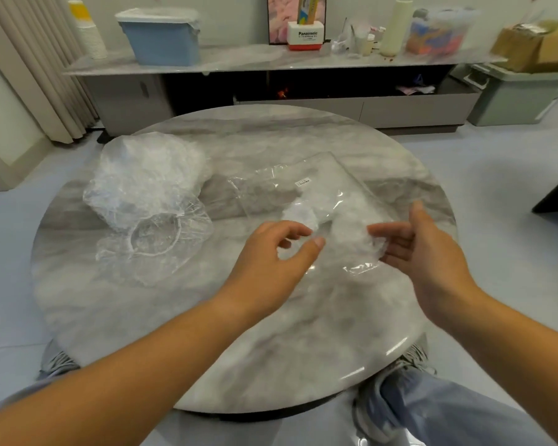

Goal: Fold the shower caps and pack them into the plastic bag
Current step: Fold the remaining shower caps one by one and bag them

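Note:
A clear plastic bag (306,175) with a small white label lies at the centre right of the round marble table (207,333), with crumpled white caps inside. My left hand (268,252) has its fingers curled, and thumb and forefinger pinch the bag's near edge. From the right, my right hand (429,255) touches a bunched shower cap (355,233) at the bag's mouth with nearly straight fingers. On the table's left sits a heap of loose clear shower caps (145,181). One spread cap (152,243) shows its elastic ring.
Behind the table a low cabinet (271,59) carries a blue bin (161,37), a Panasonic box, bottles and containers. A grey lidded crate (516,98) stands at the right on the floor. My knees show under the table's near edge.

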The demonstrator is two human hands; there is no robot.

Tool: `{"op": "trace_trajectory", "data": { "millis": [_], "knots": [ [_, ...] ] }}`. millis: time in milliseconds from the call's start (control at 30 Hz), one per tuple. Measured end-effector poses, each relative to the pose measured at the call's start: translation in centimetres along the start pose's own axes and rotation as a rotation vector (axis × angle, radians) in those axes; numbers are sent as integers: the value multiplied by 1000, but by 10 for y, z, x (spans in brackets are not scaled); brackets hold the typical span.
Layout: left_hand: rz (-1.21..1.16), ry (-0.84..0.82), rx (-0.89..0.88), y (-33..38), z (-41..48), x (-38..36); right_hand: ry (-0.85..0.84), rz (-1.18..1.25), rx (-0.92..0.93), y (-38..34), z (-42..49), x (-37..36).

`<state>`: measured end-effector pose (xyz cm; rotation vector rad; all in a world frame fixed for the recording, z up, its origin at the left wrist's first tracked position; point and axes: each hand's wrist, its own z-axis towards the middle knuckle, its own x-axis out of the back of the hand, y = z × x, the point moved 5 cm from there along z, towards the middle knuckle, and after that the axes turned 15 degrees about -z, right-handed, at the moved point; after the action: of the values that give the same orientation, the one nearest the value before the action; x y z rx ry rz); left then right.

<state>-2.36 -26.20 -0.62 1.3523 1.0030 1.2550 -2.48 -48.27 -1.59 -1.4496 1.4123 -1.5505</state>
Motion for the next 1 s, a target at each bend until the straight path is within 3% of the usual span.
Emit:
{"op": "trace_trajectory", "data": {
  "millis": [100, 267, 433, 567, 800, 1000],
  "knots": [
    [328, -195, -55, -7, 6, -18, 30, -74, -23, 16, 24, 17],
    [692, -479, -46, -36, 5, -48, -94, -291, 37, 36, 32, 14],
    [921, -457, -36, -48, 2, -49, -141, -446, 149, 39, 32, 16],
    [890, -432, -22, -45, -3, -45, -200, -481, 144, 39, 33, 13],
    [812, -476, 43, -45, -5, -41, -319, -147, -111, 33, 26, -12],
    [722, -535, 44, -45, -14, -42, -438, 289, -303, 21, 21, -47]
  ]
}}
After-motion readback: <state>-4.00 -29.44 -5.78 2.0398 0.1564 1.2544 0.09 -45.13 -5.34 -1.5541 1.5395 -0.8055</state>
